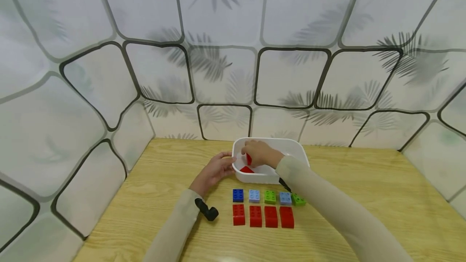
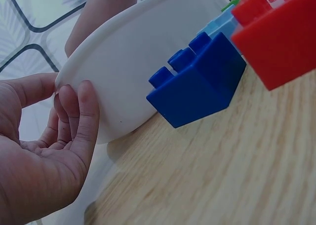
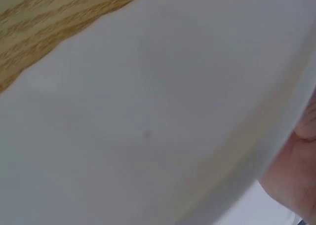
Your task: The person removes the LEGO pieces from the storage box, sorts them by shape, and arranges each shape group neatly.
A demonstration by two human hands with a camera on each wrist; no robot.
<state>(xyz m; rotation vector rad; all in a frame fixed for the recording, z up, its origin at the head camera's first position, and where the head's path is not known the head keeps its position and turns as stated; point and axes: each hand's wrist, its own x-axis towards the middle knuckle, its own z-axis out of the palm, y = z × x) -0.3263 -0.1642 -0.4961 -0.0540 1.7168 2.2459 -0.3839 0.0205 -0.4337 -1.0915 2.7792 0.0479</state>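
A white tub (image 1: 291,147) stands on the wooden table. My left hand (image 1: 215,169) holds its left rim, thumb on the edge and fingers (image 2: 79,114) against the outer wall of the tub (image 2: 133,62). Inside the tub, my right hand (image 1: 257,153) pinches a red brick (image 1: 249,159) upright. A second red brick (image 1: 246,169) lies on the tub floor. The right wrist view shows only the tub's wall (image 3: 148,131) and a bit of my hand (image 3: 296,170).
In front of the tub lies a row of small bricks: blue (image 1: 238,195), light blue (image 1: 254,195), green (image 1: 270,196), light blue (image 1: 285,198), green (image 1: 298,200). Nearer me lie several red bricks (image 1: 263,216). Patterned walls close the table's back and sides.
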